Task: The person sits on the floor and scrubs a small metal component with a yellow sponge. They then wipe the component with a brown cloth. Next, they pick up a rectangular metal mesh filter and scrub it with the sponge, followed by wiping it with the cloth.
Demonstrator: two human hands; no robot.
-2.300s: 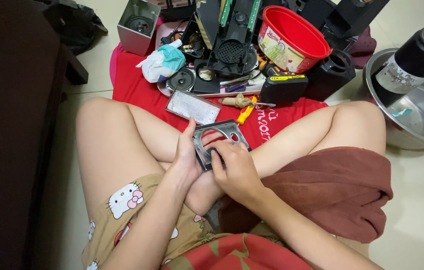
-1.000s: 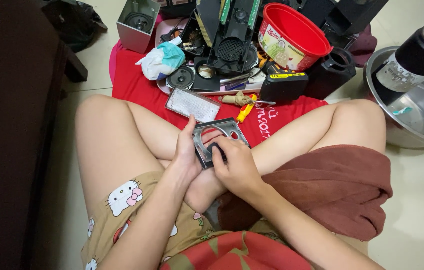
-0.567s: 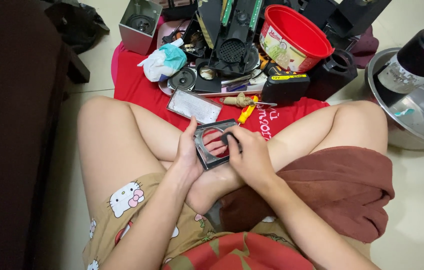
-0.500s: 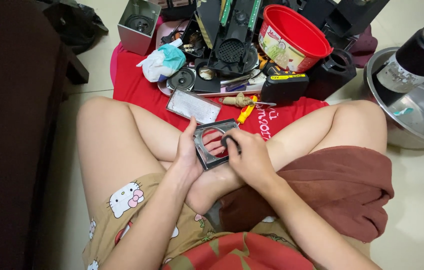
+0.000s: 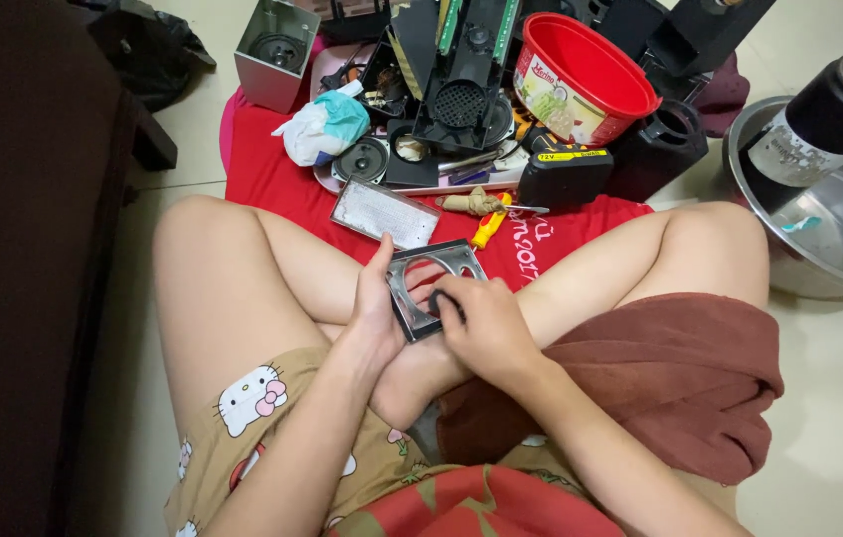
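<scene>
I sit cross-legged on the floor. My left hand (image 5: 374, 308) grips the left edge of a dark metal faceplate with round cut-outs (image 5: 441, 268), held tilted over my lap. My right hand (image 5: 486, 328) rests on the plate's lower right part, fingers curled over one opening, pressing a small dark object against it. What exactly that object is stays hidden under the fingers.
A red cloth (image 5: 272, 174) ahead carries a grey mesh panel (image 5: 384, 212), loose speakers (image 5: 362, 159), a yellow-handled screwdriver (image 5: 488, 227), black casings (image 5: 461, 70), a red bowl (image 5: 581, 75) and a battery pack (image 5: 566, 174). A steel basin (image 5: 829, 249) with a black flask (image 5: 819, 124) stands right. Dark furniture (image 5: 24, 249) lines the left.
My right hand has shifted a little down and right over the plate's lower opening. The plate has tilted slightly; my left hand keeps its hold.
</scene>
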